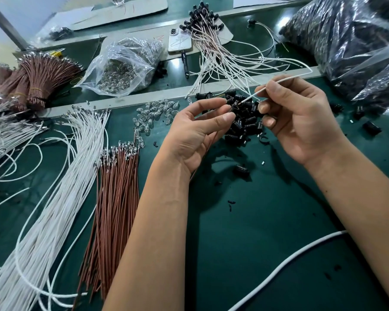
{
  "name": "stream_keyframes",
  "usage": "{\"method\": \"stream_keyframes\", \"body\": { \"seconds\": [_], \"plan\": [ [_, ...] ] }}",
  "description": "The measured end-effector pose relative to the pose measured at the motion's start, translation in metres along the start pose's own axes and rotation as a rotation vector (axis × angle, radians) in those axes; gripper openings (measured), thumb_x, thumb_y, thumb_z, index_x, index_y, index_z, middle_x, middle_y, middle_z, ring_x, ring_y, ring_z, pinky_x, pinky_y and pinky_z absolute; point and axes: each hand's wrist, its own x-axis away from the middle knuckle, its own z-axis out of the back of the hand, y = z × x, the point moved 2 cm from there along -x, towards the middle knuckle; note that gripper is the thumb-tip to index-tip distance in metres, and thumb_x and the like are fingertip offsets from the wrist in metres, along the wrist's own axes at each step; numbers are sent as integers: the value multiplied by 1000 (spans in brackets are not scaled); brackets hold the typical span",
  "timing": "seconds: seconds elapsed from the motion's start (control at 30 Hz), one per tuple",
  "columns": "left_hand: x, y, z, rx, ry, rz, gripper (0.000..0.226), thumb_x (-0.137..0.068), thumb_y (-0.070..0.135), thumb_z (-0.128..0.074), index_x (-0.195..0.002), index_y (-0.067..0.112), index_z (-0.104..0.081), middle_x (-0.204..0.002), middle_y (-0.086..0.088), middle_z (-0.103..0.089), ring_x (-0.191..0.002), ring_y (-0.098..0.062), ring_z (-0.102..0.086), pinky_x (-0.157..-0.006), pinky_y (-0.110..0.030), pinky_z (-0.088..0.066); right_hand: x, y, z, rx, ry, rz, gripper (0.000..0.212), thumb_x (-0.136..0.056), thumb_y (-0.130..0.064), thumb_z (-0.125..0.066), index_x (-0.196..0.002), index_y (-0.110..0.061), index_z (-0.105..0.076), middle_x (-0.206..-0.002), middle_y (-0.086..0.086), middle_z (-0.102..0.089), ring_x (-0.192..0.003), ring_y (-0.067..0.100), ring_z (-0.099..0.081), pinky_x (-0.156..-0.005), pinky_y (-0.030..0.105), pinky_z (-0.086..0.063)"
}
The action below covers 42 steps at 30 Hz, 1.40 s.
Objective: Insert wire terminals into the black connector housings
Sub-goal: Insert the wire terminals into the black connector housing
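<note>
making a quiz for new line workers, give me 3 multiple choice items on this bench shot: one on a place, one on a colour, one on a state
1. Where does the phone lie?
A. beyond the pile of black housings
B. under the left hand
C. on the brown wires

2. What colour is the wire pinched in the right hand?
A. brown
B. white
C. yellow

3. What is the left hand doing?
A. lying flat on the mat
B. pinching a black housing
C. gripping the phone

Answers: A, it lies far back by the clear bag; B, white wire leaves the grip; B, fingertips close on it.

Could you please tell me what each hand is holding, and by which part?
Right hand pinches a white wire near its terminal end; left hand pinches a black housing by its sides.
</note>
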Motion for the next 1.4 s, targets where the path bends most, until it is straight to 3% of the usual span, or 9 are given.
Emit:
{"method": "stream_keyframes", "body": {
  "seconds": [0.33, 0.53, 0.67, 0.77, 0.97, 1.2, 1.4],
  "plan": [
    [1, 0, 0, -76, -10, 5, 39, -57, -5, -77, -93, 7, -70, -80, -4, -75, -76, -14, -71, -73, -22, -60, -1, 2, 2, 102, 50, -34, 6, -89, -12, -72, -86, -16, -68, -82, 3, -74, -60, 13, -60, -47, 21, -42],
    [2, 1, 1, -152, 14, -16, 30, -73, -16, -74, -93, 6, -70, -80, -5, -75, -75, -13, -72, -71, -21, -59, -1, 3, -1, 177, 78, -44, 10, -90, -7, -72, -84, -14, -67, -80, 5, -72, -58, 13, -59, -46, 21, -42],
    [2, 0, 0, -183, 20, -23, 30, -76, -18, -73, -94, 6, -70, -80, -6, -75, -76, -12, -72, -70, -20, -58, -1, 5, -1, 92, 86, -110, 9, -82, -13, -74, -85, -14, -65, -80, 5, -74, -57, 11, -58, -46, 19, -40],
    [3, 1, 0, -159, 13, -22, 30, -76, -18, -72, -94, 6, -70, -81, -6, -75, -75, -13, -72, -71, -21, -59, -2, 5, 1, 116, 109, -113, 11, -90, -7, -71, -84, -13, -66, -78, 4, -73, -56, 11, -57, -45, 19, -40],
    [2, 0, 1, -178, 5, -37, 30, -74, -17, -74, -93, 7, -70, -81, -5, -75, -74, -13, -72, -71, -20, -58, -2, 6, 0, 211, 159, -40, 16, -93, -3, -72, -81, -12, -67, -75, 3, -71, -53, 12, -55, -44, 20, -41],
    [-1, -5, 4, -290, 58, -88, 32, -70, -15, -78, -92, 6, -71, -82, -7, -75, -77, -16, -72, -73, -24, -59, -1, 7, -1, 320, 71, 7, 15, -86, -7, -79, -82, -18, -70, -71, 1, -69, -56, 13, -58, -46, 22, -44],
    [-2, -3, 5, -211, 40, -62, 29, -74, -16, -76, -91, 8, -71, -82, -6, -76, -76, -14, -73, -72, -22, -58, -1, 6, 0, 353, 103, 66, 16, -82, -6, -83, -84, -15, -70, -67, -1, -67, -55, 14, -58, -45, 22, -44]
  ]
}}
